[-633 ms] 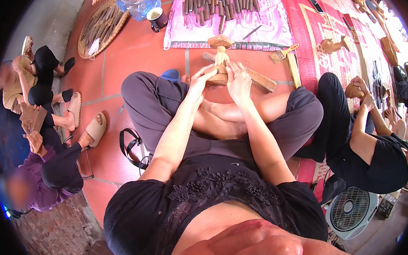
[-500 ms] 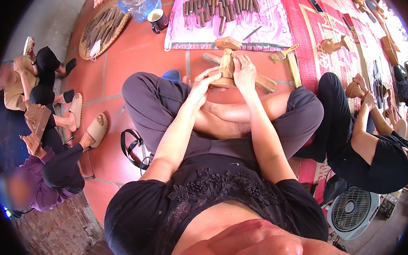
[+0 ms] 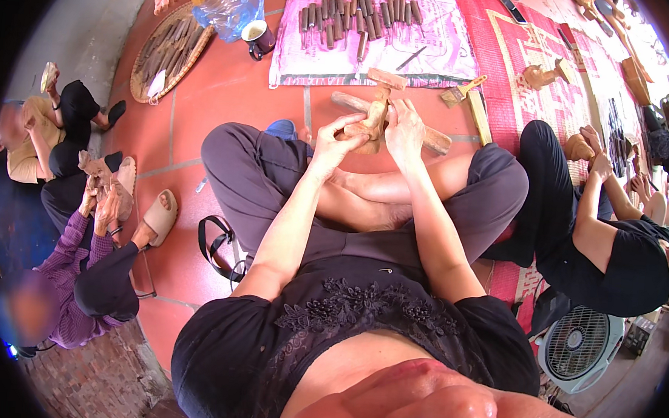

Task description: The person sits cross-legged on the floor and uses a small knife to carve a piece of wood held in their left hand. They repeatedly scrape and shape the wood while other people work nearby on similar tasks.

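Note:
Above my crossed legs I hold a pale carved wooden figure (image 3: 375, 111) with a wide flat top and a thicker base. My left hand (image 3: 333, 144) grips it low on its left side, the thumb and fingers round the base. My right hand (image 3: 405, 134) presses its bent fingers against the figure's right side. Whether a small tool sits in that hand too, I cannot make out. Under and behind the figure a wooden bar (image 3: 436, 141) and a greyish stick (image 3: 346, 100) lie on the floor, partly hidden by the carving and my hands.
Ahead, many brown-handled carving tools (image 3: 363, 25) lie on a pink sheet (image 3: 296, 67). A basket (image 3: 145, 93), a mug (image 3: 257, 38), and a brush (image 3: 462, 91) lie around. People sit on both sides; a fan (image 3: 581, 343) stands at the right.
The figure has turned and tilted between my hands, its flat top swinging slightly right. My right hand has shifted a little down and right. At the left, a person's hands have moved with a wooden piece.

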Motion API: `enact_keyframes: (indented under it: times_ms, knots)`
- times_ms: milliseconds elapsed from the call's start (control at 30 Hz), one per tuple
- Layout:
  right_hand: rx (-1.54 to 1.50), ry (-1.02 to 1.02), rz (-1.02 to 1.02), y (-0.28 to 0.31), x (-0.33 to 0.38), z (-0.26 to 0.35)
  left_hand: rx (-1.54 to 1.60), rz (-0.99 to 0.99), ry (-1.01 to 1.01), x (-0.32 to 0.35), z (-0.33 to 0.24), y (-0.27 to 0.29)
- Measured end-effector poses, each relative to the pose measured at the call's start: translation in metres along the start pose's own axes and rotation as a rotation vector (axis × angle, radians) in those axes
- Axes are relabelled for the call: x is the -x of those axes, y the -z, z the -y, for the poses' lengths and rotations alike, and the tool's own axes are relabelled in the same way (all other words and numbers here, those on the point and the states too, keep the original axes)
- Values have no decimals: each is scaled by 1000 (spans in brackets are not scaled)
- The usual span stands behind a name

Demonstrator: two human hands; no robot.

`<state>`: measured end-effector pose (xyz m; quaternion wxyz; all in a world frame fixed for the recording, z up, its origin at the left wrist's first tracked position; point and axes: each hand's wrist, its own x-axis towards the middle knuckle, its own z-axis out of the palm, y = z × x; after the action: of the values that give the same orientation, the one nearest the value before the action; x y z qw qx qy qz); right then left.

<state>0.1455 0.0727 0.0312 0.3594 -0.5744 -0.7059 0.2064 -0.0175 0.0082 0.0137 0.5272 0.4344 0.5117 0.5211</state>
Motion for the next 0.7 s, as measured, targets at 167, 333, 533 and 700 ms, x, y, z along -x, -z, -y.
enact_keyframes:
  times_ms: [167, 333, 533, 700]
  knots:
    - [129, -5, -38, 10, 11, 7, -85, 29, -136, 1, -1, -6]
    - [120, 27, 18, 11, 17, 22, -121, -34, -120, -5, 6, -1]
    - [82, -43, 81, 7, -4, -2, -66, 7, -39, -1, -2, -7]
    - [86, -3, 23, 9, 7, 0, -88, 37, -93, 1, 0, -4]
